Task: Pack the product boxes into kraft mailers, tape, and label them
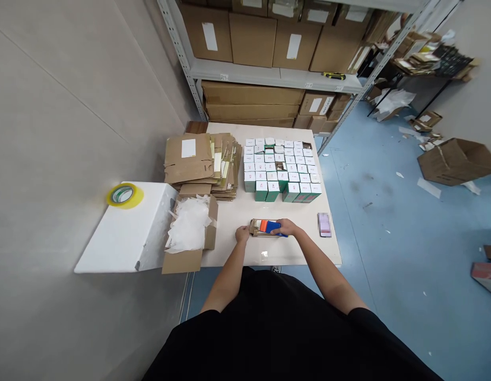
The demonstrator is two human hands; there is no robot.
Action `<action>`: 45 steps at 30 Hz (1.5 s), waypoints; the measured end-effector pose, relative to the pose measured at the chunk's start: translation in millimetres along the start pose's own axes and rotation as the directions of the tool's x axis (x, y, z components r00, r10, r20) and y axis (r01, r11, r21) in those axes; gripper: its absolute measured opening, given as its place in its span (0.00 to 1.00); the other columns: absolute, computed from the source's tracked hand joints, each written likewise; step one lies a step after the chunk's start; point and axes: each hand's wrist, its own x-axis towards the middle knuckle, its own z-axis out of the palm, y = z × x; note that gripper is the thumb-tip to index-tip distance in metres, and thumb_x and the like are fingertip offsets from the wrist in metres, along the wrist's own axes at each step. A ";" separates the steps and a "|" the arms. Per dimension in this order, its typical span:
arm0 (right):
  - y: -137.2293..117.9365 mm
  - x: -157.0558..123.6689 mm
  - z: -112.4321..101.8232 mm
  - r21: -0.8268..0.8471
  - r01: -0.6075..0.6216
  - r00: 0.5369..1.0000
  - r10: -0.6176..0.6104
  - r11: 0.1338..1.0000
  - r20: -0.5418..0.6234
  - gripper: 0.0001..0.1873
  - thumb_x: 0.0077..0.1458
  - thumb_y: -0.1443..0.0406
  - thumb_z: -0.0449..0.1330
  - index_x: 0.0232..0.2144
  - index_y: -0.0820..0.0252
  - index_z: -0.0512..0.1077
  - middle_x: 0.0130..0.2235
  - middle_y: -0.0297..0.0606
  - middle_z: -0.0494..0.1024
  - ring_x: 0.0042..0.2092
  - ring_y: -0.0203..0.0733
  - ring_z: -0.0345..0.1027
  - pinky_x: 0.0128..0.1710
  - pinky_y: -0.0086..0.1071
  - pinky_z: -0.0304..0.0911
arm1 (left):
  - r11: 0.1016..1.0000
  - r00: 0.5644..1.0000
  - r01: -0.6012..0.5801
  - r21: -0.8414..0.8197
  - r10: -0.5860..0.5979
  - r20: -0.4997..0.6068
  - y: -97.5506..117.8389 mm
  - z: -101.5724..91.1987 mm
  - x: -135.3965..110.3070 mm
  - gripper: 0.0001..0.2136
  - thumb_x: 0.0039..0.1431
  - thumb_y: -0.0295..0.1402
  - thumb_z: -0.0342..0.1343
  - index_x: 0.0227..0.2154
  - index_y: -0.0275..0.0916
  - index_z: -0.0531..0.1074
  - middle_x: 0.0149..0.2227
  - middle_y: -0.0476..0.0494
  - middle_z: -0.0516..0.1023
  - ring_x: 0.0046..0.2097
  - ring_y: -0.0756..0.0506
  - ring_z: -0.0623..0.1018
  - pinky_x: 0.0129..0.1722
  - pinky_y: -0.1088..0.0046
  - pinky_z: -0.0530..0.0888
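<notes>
A small cardboard box (pixel 253 228) lies near the front of the white table (pixel 229 248). My left hand (pixel 242 233) is closed at the box's left end, its fingers pressed on the cardboard. In my right hand (pixel 285 227) is a blue and orange tape dispenser (pixel 272 227), held over the top of the box. The dispenser and fingers hide much of the box. Behind it stand several rows of white-topped green boxes (pixel 272 191), a few of them with open tops.
Left are stacked flattened cartons (pixel 190 159) and an open carton (pixel 212 233) of white paper (pixel 190 225). A yellow tape roll (pixel 125 195) rests on a white block (pixel 114 238). A blurred purple item (pixel 324 225) lies right. A shelf (pixel 269 76) with cartons stands behind.
</notes>
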 end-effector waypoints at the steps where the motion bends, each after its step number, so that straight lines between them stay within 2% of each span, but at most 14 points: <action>1: -0.7 1.4 -0.9 -0.012 -0.007 1.000 0.007 1.000 0.006 0.24 0.47 0.48 0.71 0.40 0.57 0.79 0.40 0.38 0.83 0.40 0.43 0.76 0.32 0.27 0.62 | 1.000 1.000 -0.019 0.013 0.020 -0.023 1.6 -0.1 -1.2 0.21 0.70 0.47 0.47 0.43 0.38 0.80 0.43 0.34 0.84 0.46 0.39 0.83 0.40 0.70 0.75; 3: -1.5 4.4 -2.7 -0.021 -0.019 1.000 0.020 1.000 0.024 0.23 0.48 0.49 0.71 0.41 0.57 0.79 0.41 0.39 0.84 0.40 0.44 0.77 0.32 0.27 0.62 | 0.998 0.998 -0.063 0.008 0.063 -0.016 5.7 0.0 -3.3 0.22 0.70 0.49 0.46 0.37 0.40 0.81 0.42 0.38 0.85 0.46 0.40 0.82 0.40 0.71 0.74; 5: -1.4 7.2 -4.2 -0.022 -0.023 0.999 0.023 0.999 0.038 0.24 0.49 0.49 0.70 0.42 0.57 0.79 0.42 0.40 0.84 0.41 0.44 0.77 0.32 0.27 0.63 | 0.992 0.991 -0.126 0.018 0.125 0.046 10.0 0.5 -4.7 0.20 0.67 0.50 0.51 0.36 0.39 0.80 0.39 0.40 0.85 0.44 0.41 0.82 0.39 0.72 0.73; 9: -1.6 9.7 -5.1 -0.100 -0.019 0.999 0.021 0.995 0.025 0.26 0.50 0.45 0.70 0.40 0.58 0.79 0.42 0.41 0.84 0.42 0.45 0.77 0.32 0.28 0.61 | 0.988 0.983 -0.144 0.057 0.136 0.124 16.0 2.9 -5.1 0.16 0.66 0.47 0.57 0.39 0.38 0.79 0.41 0.39 0.85 0.44 0.41 0.82 0.40 0.72 0.72; 12: -5.6 9.1 -4.5 -0.164 -0.053 0.998 0.059 0.985 0.029 0.29 0.50 0.40 0.68 0.38 0.58 0.80 0.41 0.42 0.84 0.42 0.46 0.77 0.31 0.29 0.60 | 0.991 0.984 -0.122 0.052 0.114 0.134 16.7 6.0 -5.6 0.15 0.68 0.44 0.56 0.47 0.39 0.78 0.48 0.38 0.84 0.49 0.41 0.82 0.45 0.73 0.72; 16: -12.0 8.9 -4.8 -0.181 -0.105 0.993 0.113 0.978 0.036 0.33 0.50 0.36 0.66 0.41 0.58 0.81 0.45 0.44 0.84 0.44 0.47 0.77 0.33 0.29 0.60 | 0.993 0.986 -0.108 0.045 0.102 0.129 12.9 9.8 -8.8 0.17 0.70 0.42 0.55 0.54 0.39 0.75 0.52 0.37 0.83 0.53 0.40 0.81 0.49 0.71 0.71; 21: -7.8 12.5 -10.0 -0.208 -0.106 0.991 0.121 0.972 0.062 0.35 0.48 0.36 0.67 0.42 0.59 0.81 0.46 0.45 0.84 0.45 0.48 0.77 0.33 0.29 0.60 | 0.993 0.985 -0.116 0.018 0.112 0.134 9.8 10.7 -12.0 0.17 0.72 0.41 0.52 0.56 0.38 0.75 0.54 0.35 0.82 0.54 0.40 0.80 0.52 0.70 0.72; 30: 6.7 9.4 -17.8 -0.191 -0.070 0.995 0.082 0.979 0.059 0.30 0.49 0.38 0.68 0.38 0.57 0.82 0.42 0.43 0.84 0.43 0.48 0.77 0.32 0.29 0.60 | 0.991 0.985 -0.132 0.007 0.131 0.109 13.6 20.2 -13.1 0.16 0.71 0.40 0.54 0.54 0.38 0.76 0.52 0.37 0.82 0.54 0.40 0.80 0.53 0.68 0.73; 34: 27.7 -2.3 -36.0 -0.201 -0.105 0.992 0.116 0.974 0.046 0.31 0.47 0.39 0.69 0.38 0.58 0.81 0.41 0.43 0.84 0.42 0.47 0.77 0.32 0.29 0.60 | 0.993 0.990 -0.115 0.026 0.112 0.087 13.3 26.1 -13.5 0.17 0.70 0.40 0.57 0.55 0.37 0.75 0.53 0.35 0.82 0.55 0.38 0.80 0.54 0.66 0.73; 40: 87.7 -34.4 -80.1 -0.196 -0.179 0.983 0.181 0.964 -0.009 0.30 0.46 0.38 0.68 0.33 0.59 0.79 0.36 0.43 0.82 0.37 0.47 0.75 0.31 0.32 0.58 | 0.993 0.991 -0.109 0.048 0.105 0.087 12.1 27.2 -10.9 0.17 0.70 0.41 0.56 0.56 0.39 0.75 0.52 0.37 0.82 0.54 0.40 0.80 0.54 0.69 0.72; 45: 112.0 -50.4 -81.9 -0.111 -0.185 0.983 0.185 0.976 -0.006 0.28 0.42 0.40 0.71 0.30 0.57 0.76 0.36 0.41 0.81 0.36 0.45 0.74 0.29 0.31 0.57 | 0.992 0.990 -0.109 0.069 0.101 0.100 14.3 26.2 -11.6 0.18 0.71 0.42 0.54 0.57 0.40 0.74 0.55 0.36 0.81 0.57 0.39 0.78 0.56 0.68 0.71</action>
